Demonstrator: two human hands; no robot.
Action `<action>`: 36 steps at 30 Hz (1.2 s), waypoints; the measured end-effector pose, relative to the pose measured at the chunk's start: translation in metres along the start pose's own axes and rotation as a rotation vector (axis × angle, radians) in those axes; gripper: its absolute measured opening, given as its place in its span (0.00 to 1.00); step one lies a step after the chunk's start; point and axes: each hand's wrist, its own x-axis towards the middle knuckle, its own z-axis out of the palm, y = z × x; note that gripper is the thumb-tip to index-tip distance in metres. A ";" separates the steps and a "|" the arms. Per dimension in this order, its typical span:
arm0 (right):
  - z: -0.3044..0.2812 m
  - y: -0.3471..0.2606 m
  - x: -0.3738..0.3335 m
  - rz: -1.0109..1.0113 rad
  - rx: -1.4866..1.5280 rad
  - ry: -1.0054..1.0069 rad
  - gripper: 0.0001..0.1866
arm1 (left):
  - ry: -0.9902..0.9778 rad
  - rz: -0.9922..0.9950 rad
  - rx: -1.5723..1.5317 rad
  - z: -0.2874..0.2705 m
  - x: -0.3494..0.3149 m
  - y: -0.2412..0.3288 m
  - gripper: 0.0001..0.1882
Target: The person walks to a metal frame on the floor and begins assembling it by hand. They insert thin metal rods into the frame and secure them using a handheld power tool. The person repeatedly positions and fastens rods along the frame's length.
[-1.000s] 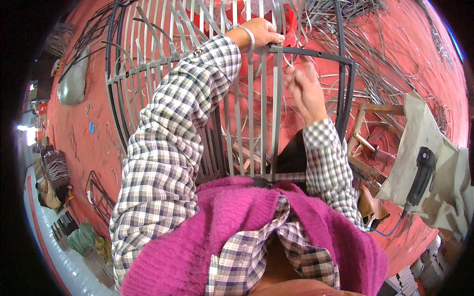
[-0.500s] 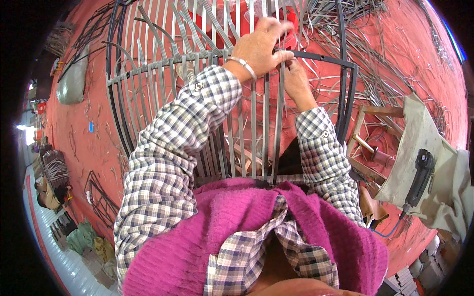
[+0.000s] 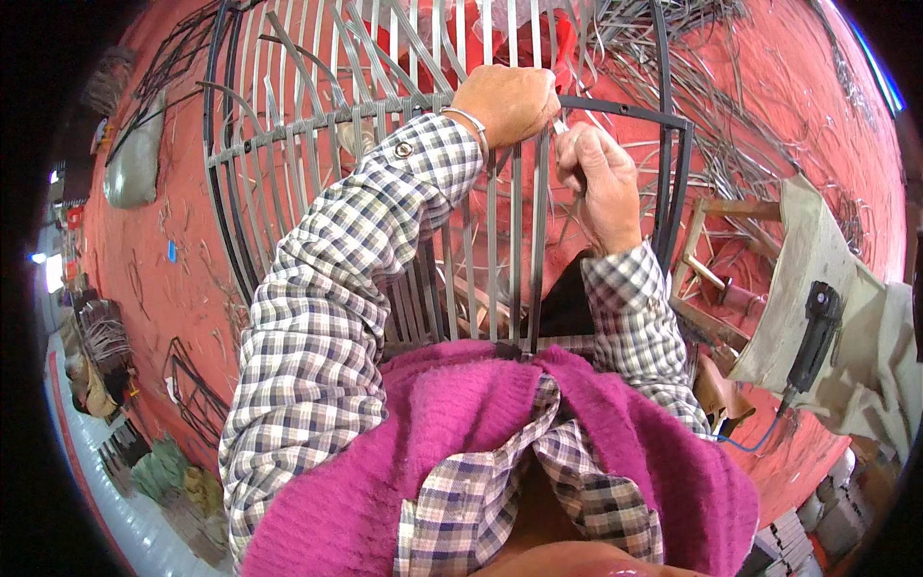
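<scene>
A dark metal frame (image 3: 676, 192) lies before me, with flat grey strips (image 3: 493, 250) strung lengthwise across it. My left hand (image 3: 508, 102), a bracelet at its wrist, is closed over the crossbar (image 3: 625, 109) where the strips pass round it. Its fingers are bent round a strip there. Just to the right and nearer to me, my right hand (image 3: 601, 178) is in a fist. A short pale piece of strip shows between the two hands, and the right fingers appear closed on it. Farther left, several loose strip ends (image 3: 293, 53) stick up past the crossbar.
Tangled grey strips (image 3: 760, 144) cover the red floor at the right. A wooden stool (image 3: 738, 210) draped with beige cloth (image 3: 798, 250) stands there, bearing a black corded power tool (image 3: 814, 337). Red and clear plastic (image 3: 562, 43) lies beyond the crossbar. Black metal frames (image 3: 197, 394) rest at the left.
My right hand has come out from under the crossbar, drawn nearer to me and become a fist. The left hand has dropped slightly and its fingers have curled closed.
</scene>
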 end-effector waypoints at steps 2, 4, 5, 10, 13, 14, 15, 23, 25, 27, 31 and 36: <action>-0.001 -0.015 0.003 0.051 -0.376 0.030 0.15 | -0.039 -0.006 -0.011 0.000 -0.001 0.000 0.16; -0.014 -0.024 0.017 -0.039 -0.645 0.017 0.15 | 0.097 -0.076 -0.101 0.002 -0.003 0.001 0.15; -0.026 -0.026 0.037 -0.179 -0.870 0.036 0.14 | 0.172 -0.098 -0.159 0.003 -0.004 0.002 0.14; -0.083 0.024 0.141 -0.030 -1.330 -0.392 0.19 | 0.197 0.028 -0.134 0.002 -0.010 0.005 0.16; -0.087 0.023 0.137 -0.271 -1.602 -0.388 0.20 | 0.161 0.008 -0.175 0.001 -0.009 0.006 0.12; -0.082 0.012 0.122 -0.355 -1.484 -0.172 0.16 | 0.177 0.018 -0.161 0.001 -0.008 0.006 0.12; -0.081 -0.006 0.095 -0.490 -1.358 0.066 0.12 | 0.183 0.036 -0.147 0.001 -0.008 0.007 0.12; -0.043 0.047 0.010 0.294 -0.396 0.176 0.14 | -0.017 -0.065 -0.048 -0.002 0.000 0.007 0.15; -0.032 0.046 0.011 0.322 -0.300 0.171 0.13 | -0.064 -0.104 -0.038 -0.004 0.001 0.007 0.16; -0.023 0.015 -0.008 0.325 -0.430 0.219 0.15 | -0.022 -0.086 -0.071 -0.005 0.001 0.007 0.14; -0.025 -0.041 0.006 0.132 -0.388 0.196 0.15 | 0.126 -0.049 -0.213 -0.003 -0.006 0.008 0.15; -0.060 0.010 0.120 0.180 -1.026 -0.074 0.15 | 0.207 -0.014 -0.098 0.000 -0.007 0.009 0.15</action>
